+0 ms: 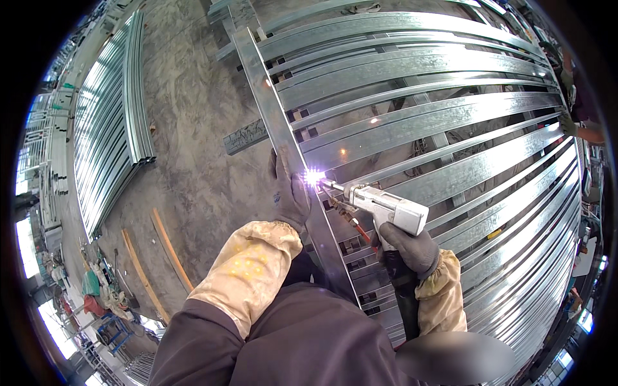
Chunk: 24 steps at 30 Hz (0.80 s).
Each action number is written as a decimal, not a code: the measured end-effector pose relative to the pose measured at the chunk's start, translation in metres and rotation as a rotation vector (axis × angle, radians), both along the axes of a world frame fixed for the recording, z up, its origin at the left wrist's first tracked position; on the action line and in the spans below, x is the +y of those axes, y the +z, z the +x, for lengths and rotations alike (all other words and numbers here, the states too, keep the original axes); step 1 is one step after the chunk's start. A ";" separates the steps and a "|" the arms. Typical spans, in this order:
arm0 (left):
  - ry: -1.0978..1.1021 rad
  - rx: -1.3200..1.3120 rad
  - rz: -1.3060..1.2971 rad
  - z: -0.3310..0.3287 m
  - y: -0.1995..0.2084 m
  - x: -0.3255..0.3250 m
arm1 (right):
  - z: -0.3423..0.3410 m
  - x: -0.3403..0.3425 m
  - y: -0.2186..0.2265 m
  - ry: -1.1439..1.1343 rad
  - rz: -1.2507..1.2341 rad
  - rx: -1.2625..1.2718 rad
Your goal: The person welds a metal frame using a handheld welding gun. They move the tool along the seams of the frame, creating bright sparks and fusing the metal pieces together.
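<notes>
In a dark glove, my right hand is closed round the grip of a white and silver welding gun. A dark thick cable runs down from its grip. Its nozzle points left, with a bright violet-white glare and sparks at the tip. The glare sits on the edge of a long galvanized steel tube, where a crosswise bar meets it, and hides the joint. My gloved left hand holds this tube's outer side just left of the glare; its fingertips are partly hidden. Tan protective sleeves cover both forearms.
Many parallel galvanized bars form a large frame at right. Stacked steel profiles lie on the floor at left, near two wooden strips. A short steel piece juts beyond the tube. Another person's gloved hand touches the frame's far right.
</notes>
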<state>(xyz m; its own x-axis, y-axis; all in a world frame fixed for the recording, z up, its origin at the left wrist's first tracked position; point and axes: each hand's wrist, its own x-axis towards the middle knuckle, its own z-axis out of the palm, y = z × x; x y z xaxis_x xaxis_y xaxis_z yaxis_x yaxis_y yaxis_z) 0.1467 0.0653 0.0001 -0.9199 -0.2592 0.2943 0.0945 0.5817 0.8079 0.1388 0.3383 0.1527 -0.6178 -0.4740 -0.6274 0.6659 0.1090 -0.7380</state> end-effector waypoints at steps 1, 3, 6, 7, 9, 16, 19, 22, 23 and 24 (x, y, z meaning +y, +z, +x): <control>-0.002 -0.015 0.021 0.000 0.002 0.001 | 0.002 -0.002 -0.001 0.000 0.009 0.038; 0.004 -0.065 0.105 0.002 0.004 0.003 | 0.004 -0.001 0.003 -0.023 0.017 0.039; 0.083 -0.157 0.101 -0.001 0.006 0.002 | 0.006 0.009 0.023 -0.096 0.037 -0.025; 0.115 -0.276 0.313 -0.005 0.007 0.001 | 0.006 0.013 0.021 -0.119 0.043 0.038; 0.200 -0.340 0.493 -0.023 0.004 -0.014 | 0.001 0.014 0.017 -0.141 0.016 0.096; 0.508 -0.402 0.040 -0.098 -0.020 -0.037 | -0.019 -0.001 0.012 -0.166 -0.084 0.029; 0.535 -0.475 0.022 -0.099 0.000 -0.021 | -0.026 -0.008 0.001 -0.185 -0.121 0.100; 0.546 -0.532 -0.021 -0.098 0.009 -0.021 | -0.035 -0.016 -0.004 -0.141 -0.122 0.092; 0.554 -0.514 -0.022 -0.098 0.007 -0.023 | -0.039 -0.019 -0.005 -0.114 -0.109 0.105; 0.562 -0.495 -0.022 -0.097 0.004 -0.026 | -0.041 -0.021 -0.007 -0.086 -0.095 0.119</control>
<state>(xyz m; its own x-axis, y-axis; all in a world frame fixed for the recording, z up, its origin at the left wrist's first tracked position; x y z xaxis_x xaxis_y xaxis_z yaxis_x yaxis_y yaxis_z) 0.0495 0.0396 0.0037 -0.6766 -0.7282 -0.1089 -0.5933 0.4516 0.6664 0.0976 0.3170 0.1456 -0.7256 -0.4701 -0.5024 0.5773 -0.0186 -0.8163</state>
